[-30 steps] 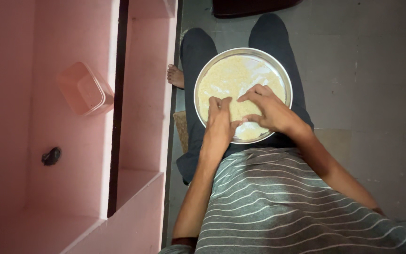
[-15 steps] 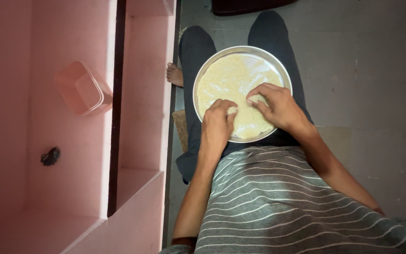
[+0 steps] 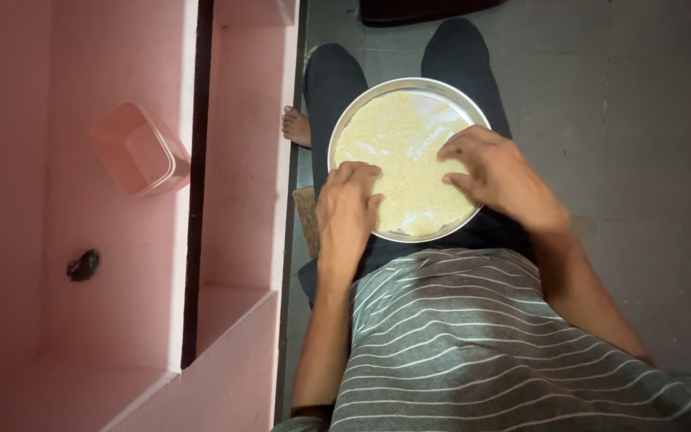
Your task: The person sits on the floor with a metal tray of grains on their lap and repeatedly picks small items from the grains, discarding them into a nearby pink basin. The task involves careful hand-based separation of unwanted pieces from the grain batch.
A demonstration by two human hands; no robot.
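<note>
While both flat, empty-gripped hands, left and right, press grainy rice, round steel plate gleams.

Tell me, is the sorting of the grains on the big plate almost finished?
Hard to call it finished. Done: a small bare patch shows at the far side of the steel plate, where grains have been pushed away. In hand: the left hand and right hand both rest spread on the grains at the near side. Left: pale grains cover most of the plate, and no sorted pile shows apart from them.
</note>
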